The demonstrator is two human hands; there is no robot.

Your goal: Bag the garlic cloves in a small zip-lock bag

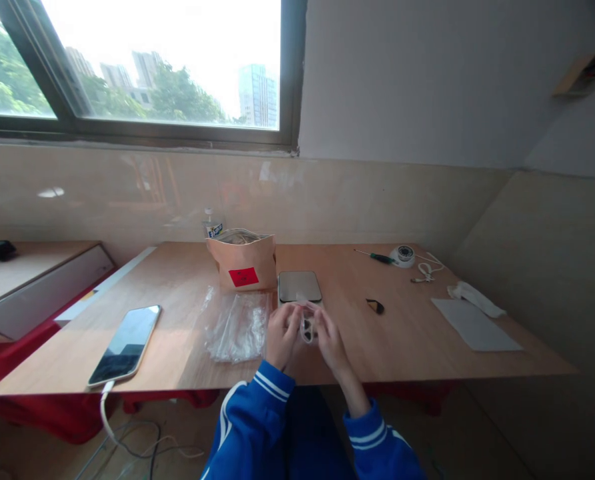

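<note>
Just one view here – a head-worn cam looking forward and down over the wooden table, facing the window and wall. The hands sit close, low in the centre – the far table edge is well off.

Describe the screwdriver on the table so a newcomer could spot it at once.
Start at the wooden table and go to its far right area, near the wall. The screwdriver lies flat just left of a small round white device. Its green handle and thin shaft set it apart from the white things around it.
</note>
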